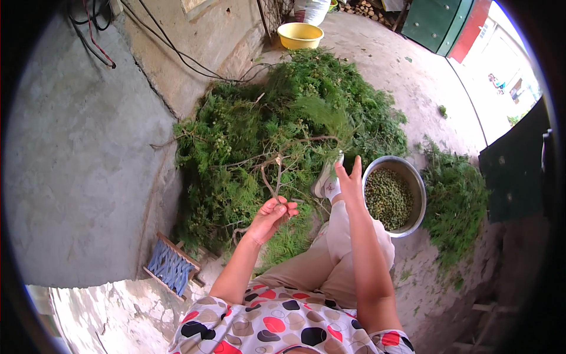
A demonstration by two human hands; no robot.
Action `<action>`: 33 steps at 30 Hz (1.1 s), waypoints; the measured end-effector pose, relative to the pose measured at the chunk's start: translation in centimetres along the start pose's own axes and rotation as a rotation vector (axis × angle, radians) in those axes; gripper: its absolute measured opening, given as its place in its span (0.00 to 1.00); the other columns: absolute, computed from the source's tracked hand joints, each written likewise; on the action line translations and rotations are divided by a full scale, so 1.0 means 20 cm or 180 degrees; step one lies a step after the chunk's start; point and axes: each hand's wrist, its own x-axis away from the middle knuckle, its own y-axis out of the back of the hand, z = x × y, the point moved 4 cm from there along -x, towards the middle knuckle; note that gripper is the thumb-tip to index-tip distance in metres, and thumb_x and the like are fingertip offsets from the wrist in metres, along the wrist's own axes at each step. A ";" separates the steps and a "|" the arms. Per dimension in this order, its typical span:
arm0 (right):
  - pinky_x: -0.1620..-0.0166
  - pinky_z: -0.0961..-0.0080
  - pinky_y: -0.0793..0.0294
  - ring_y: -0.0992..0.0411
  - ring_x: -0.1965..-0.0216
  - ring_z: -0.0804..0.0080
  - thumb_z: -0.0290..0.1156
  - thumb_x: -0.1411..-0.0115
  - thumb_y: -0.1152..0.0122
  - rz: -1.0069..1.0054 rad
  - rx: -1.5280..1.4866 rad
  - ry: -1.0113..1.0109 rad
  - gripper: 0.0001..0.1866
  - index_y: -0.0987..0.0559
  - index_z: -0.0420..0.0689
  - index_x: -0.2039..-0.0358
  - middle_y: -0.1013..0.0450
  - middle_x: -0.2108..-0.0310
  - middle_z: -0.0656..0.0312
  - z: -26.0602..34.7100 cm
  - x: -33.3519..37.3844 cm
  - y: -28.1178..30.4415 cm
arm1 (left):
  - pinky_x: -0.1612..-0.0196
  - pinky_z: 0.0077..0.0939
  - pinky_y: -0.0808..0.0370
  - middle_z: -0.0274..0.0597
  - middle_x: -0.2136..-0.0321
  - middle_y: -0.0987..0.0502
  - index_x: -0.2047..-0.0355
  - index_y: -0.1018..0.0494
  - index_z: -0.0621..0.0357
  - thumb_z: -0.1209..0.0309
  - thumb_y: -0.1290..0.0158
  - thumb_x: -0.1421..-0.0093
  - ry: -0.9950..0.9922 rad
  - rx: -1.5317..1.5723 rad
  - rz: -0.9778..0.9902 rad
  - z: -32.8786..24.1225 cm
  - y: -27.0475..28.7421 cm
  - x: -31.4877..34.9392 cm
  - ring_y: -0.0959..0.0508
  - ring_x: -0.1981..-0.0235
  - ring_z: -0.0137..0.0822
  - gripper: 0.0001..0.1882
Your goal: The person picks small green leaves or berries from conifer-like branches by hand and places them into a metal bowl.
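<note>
My left hand (272,217) is closed around the woody stem of an evergreen branch (278,177), which bends up and right over a large heap of green sprigs (247,127). My right hand (351,182) is raised beside the branch's feathery far end, thumb and finger apart, with nothing visible in it. Just right of that hand stands a metal basin (420,200), partly filled with small round green and yellowish cones or berries (388,199).
A second, smaller pile of sprigs (453,203) lies right of the basin. A yellow tub (300,35) and a white sack (311,10) stand beyond the heap. A small folding stool (170,266) is at lower left, and cables (171,50) hang along the wall.
</note>
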 end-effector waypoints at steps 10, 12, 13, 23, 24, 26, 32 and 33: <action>0.51 0.65 0.35 0.36 0.50 0.58 0.48 0.42 0.53 0.1424 -0.2133 -0.1187 0.35 0.49 0.39 0.42 0.46 0.43 0.52 0.10 0.11 -0.07 | 0.54 0.24 0.31 0.39 0.63 0.24 0.61 0.30 0.61 0.77 0.54 0.42 -0.0164 -0.2031 0.0579 0.15 -0.05 0.05 0.26 0.60 0.30 0.09; 0.52 0.64 0.34 0.35 0.51 0.57 0.51 0.44 0.50 0.1622 -0.1473 -0.1374 0.39 0.51 0.40 0.41 0.50 0.41 0.53 0.03 0.11 -0.08 | 0.51 0.26 0.33 0.38 0.62 0.24 0.67 0.26 0.62 0.80 0.53 0.44 -0.0342 -0.2616 0.0573 0.17 -0.07 0.06 0.26 0.60 0.30 0.07; 0.52 0.64 0.34 0.35 0.51 0.57 0.51 0.44 0.50 0.1609 -0.1489 -0.1388 0.39 0.51 0.40 0.41 0.50 0.41 0.53 0.02 0.12 -0.10 | 0.51 0.26 0.33 0.38 0.62 0.24 0.67 0.26 0.62 0.80 0.53 0.44 -0.0319 -0.2624 0.0580 0.17 -0.08 0.06 0.26 0.60 0.30 0.07; 0.60 0.64 0.29 0.28 0.61 0.55 0.51 0.48 0.47 0.2068 0.2090 0.0497 0.28 0.28 0.39 0.57 0.28 0.63 0.47 -0.07 0.22 -0.20 | 0.52 0.41 0.33 0.33 0.64 0.23 0.65 0.26 0.52 0.80 0.49 0.52 -0.1703 -0.4908 0.0320 0.10 -0.10 0.07 0.24 0.65 0.35 0.13; 0.62 0.63 0.29 0.28 0.65 0.53 0.51 0.48 0.48 0.1752 0.2504 0.0505 0.25 0.26 0.40 0.64 0.27 0.68 0.49 -0.09 0.20 -0.19 | 0.53 0.39 0.32 0.33 0.65 0.23 0.66 0.26 0.52 0.80 0.48 0.53 -0.1613 -0.4909 0.0319 0.10 -0.07 0.06 0.24 0.66 0.35 0.13; 0.67 0.62 0.29 0.26 0.69 0.55 0.53 0.48 0.49 0.1332 0.3112 0.0489 0.25 0.23 0.41 0.74 0.26 0.74 0.53 -0.06 0.18 -0.17 | 0.54 0.37 0.31 0.33 0.66 0.23 0.66 0.26 0.52 0.80 0.48 0.53 -0.1631 -0.5011 0.0242 0.08 -0.06 0.06 0.24 0.66 0.35 0.13; 0.75 0.69 0.27 0.26 0.79 0.63 0.57 0.47 0.53 0.1553 0.3054 -0.0429 0.31 0.23 0.37 0.81 0.25 0.79 0.53 -0.11 0.08 -0.10 | 0.56 0.33 0.30 0.35 0.67 0.23 0.66 0.26 0.52 0.78 0.49 0.51 -0.1966 -0.5210 -0.0032 0.04 -0.07 0.08 0.24 0.67 0.34 0.11; 0.77 0.71 0.27 0.27 0.82 0.64 0.59 0.46 0.54 0.2283 0.2482 -0.1401 0.33 0.23 0.36 0.82 0.26 0.79 0.52 -0.13 0.10 -0.10 | 0.56 0.33 0.30 0.35 0.67 0.23 0.66 0.26 0.52 0.78 0.49 0.50 -0.1905 -0.5137 -0.0167 0.02 -0.07 0.09 0.24 0.67 0.34 0.11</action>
